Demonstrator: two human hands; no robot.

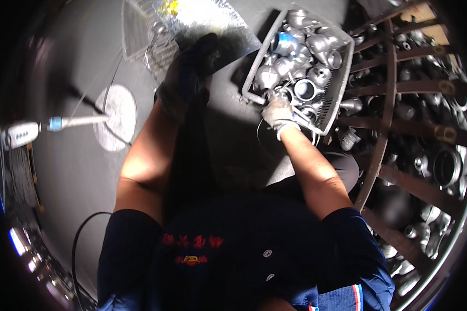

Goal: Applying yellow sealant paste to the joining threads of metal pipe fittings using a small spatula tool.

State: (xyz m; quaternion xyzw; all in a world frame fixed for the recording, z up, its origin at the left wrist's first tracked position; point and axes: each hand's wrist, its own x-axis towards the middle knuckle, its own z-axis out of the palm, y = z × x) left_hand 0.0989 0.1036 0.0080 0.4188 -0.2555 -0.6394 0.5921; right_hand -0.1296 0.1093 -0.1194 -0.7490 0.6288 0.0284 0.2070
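My right hand [278, 111], in a pale work glove, is at the near edge of a grey plastic basket [343, 78], with its fingertips among the metal parts there. Its fingers look curled, but what they hold is hidden. Grey metal pipe fittings [285, 67] fill the basket, one of them a blue-marked fitting [285, 44]. To the left, my left hand [184, 85] is in deep shadow near the lower edge of a shiny metal sheet [223, 23]. It looks dark-covered, and its fingers cannot be made out.
A large brown-barred metal bin [390, 78] full of fittings stands along the right. Behind the metal sheet is another basket [135, 28] holding parts. At left, a round pale base [115, 118] with a pole rests on the grey floor. A black cable [77, 243] curves at lower left.
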